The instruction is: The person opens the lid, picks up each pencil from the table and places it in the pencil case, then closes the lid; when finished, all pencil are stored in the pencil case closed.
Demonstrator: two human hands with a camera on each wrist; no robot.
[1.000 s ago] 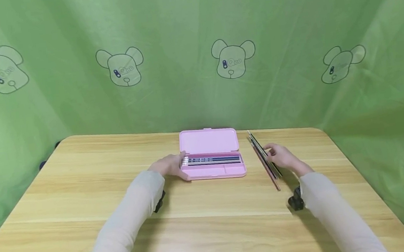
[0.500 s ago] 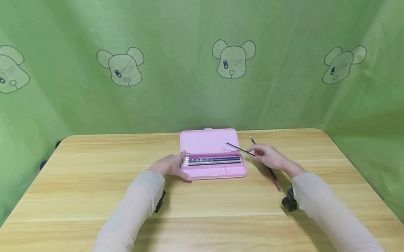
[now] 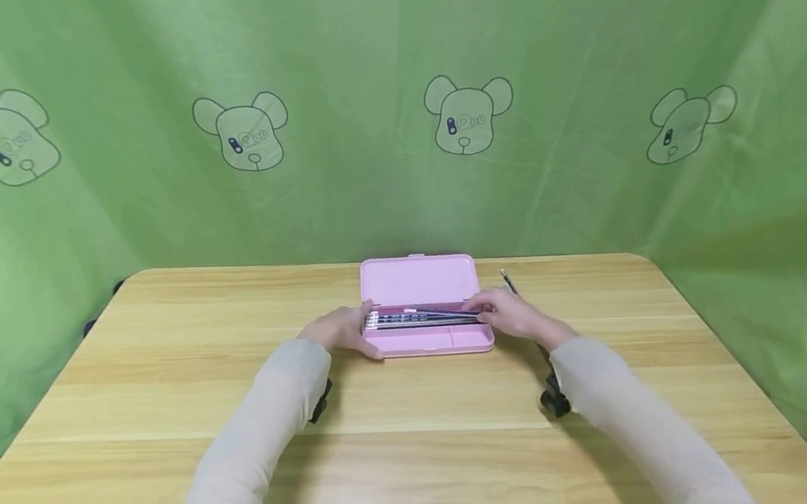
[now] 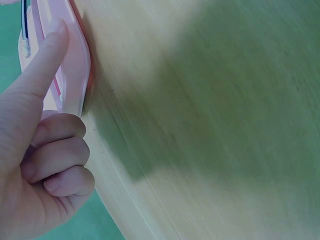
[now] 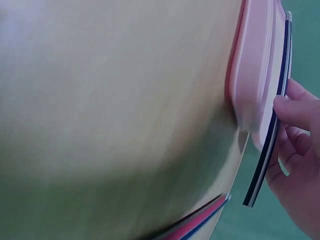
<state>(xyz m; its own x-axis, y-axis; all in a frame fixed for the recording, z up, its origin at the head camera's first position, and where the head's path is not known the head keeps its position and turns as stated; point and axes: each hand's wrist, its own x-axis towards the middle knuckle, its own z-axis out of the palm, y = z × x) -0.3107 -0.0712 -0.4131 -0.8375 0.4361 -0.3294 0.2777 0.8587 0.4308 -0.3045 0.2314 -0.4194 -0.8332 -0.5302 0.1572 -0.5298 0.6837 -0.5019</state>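
A pink pencil case (image 3: 409, 342) lies open on the table, its lid (image 3: 419, 279) folded back toward the curtain. Several dark striped pencils (image 3: 391, 321) lie side by side in its long compartment, white eraser ends to the left. My left hand (image 3: 337, 330) holds the case at its left end, thumb (image 4: 52, 45) along the front rim; the other fingertips are partly hidden. Over the right end of the case, my right hand (image 3: 511, 316) pinches a dark striped pencil (image 5: 274, 127) between thumb and fingers. That pencil slants above the others, with its pale end to the left.
Right of the case, more pencils (image 3: 508, 279) lie on the wooden table (image 3: 430, 467), mostly hidden behind my right hand and wrist. The right wrist view shows a red and a blue pencil (image 5: 197, 222) there. A green curtain (image 3: 367, 198) hangs behind the table.
My right hand has taken a pencil from the loose bunch on the right and carried it left over the case, lowering it there. The left hand has stayed at the case's left end.
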